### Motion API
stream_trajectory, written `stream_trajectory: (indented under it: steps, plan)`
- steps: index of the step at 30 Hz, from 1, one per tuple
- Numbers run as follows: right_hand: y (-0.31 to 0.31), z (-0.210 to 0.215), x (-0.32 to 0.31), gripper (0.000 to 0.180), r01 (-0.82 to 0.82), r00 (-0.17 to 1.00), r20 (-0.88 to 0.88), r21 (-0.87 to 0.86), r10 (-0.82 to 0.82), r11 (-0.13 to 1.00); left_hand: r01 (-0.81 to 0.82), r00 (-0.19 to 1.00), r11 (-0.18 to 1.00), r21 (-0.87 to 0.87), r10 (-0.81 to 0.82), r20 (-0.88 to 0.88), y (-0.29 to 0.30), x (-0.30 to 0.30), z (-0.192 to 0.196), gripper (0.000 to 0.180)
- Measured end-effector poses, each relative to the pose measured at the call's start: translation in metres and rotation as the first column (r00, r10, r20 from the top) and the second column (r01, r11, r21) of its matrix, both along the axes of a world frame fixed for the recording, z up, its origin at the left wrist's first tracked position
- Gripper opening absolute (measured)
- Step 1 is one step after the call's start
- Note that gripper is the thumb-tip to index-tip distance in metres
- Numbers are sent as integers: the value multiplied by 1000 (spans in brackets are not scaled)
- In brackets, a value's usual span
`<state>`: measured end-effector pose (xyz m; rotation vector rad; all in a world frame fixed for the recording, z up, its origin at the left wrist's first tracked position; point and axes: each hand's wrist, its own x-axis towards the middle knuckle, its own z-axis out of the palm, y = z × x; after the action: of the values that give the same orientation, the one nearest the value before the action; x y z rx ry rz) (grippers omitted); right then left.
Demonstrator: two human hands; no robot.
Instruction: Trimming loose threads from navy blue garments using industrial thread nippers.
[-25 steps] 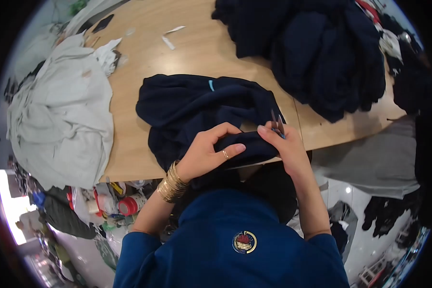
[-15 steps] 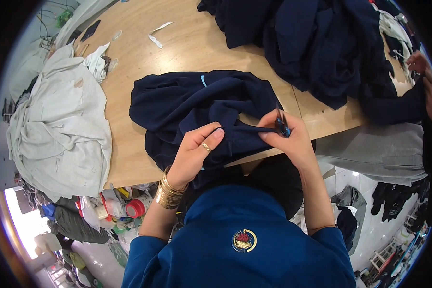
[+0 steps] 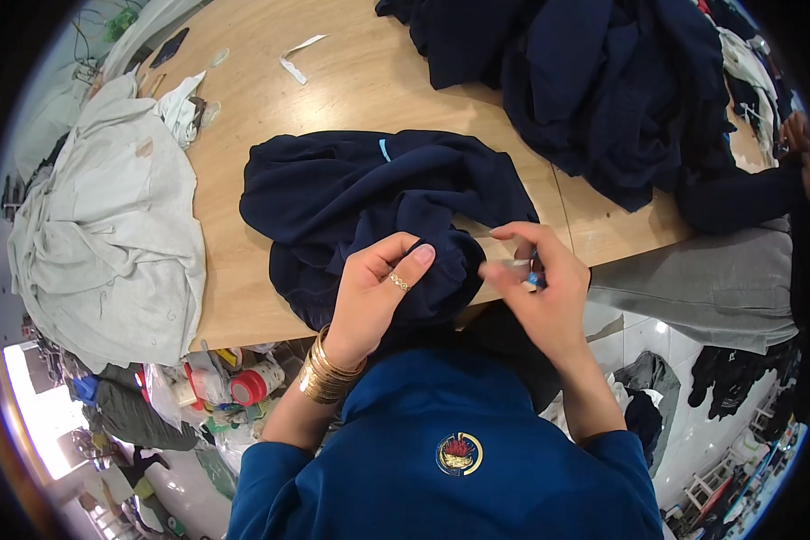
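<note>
A dark navy garment (image 3: 333, 193) lies bunched on the table's near edge, with a light-blue strip (image 3: 385, 149) on its upper part. My left hand (image 3: 376, 286) pinches a fold of it between thumb and fingers. Just to the right, my right hand (image 3: 549, 286) is curled around small blue-handled thread snips (image 3: 535, 278). Their blade end is slightly blurred and points toward the garment, apart from the fold. Part of the snips is hidden by my fingers.
The wooden table (image 3: 243, 90) carries a pale grey garment (image 3: 117, 216) at left and a large navy cloth heap (image 3: 594, 90) at far right. A white strip (image 3: 299, 61) and a dark phone-like object (image 3: 169, 49) lie farther back. Another person's hand (image 3: 796, 135) shows at the right edge.
My right hand has let go of the stretched navy edge, which now hangs curled from my left hand. The snips have turned in my right hand, and my left hand has shifted slightly right.
</note>
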<state>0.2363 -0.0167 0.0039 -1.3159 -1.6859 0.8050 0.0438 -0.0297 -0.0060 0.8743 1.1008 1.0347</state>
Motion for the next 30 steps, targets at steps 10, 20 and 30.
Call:
stream_trajectory:
  steps: [10, 20, 30]
  plan:
    - [-7, -11, 7, 27, -104, 956, 291, 280, 18, 954, 48, 997, 999, 26, -49, 54, 0, 3, 5, 13]
    - [-4, -8, 3, 29, -140, 917, 400, 357, -16, 924, 50, 994, 998, -31, -46, 96, 2, 3, 9, 12]
    - [-2, -5, 1, 30, -161, 905, 425, 371, -13, 915, 78, 980, 994, -81, -62, 187, 2, 1, 9, 13]
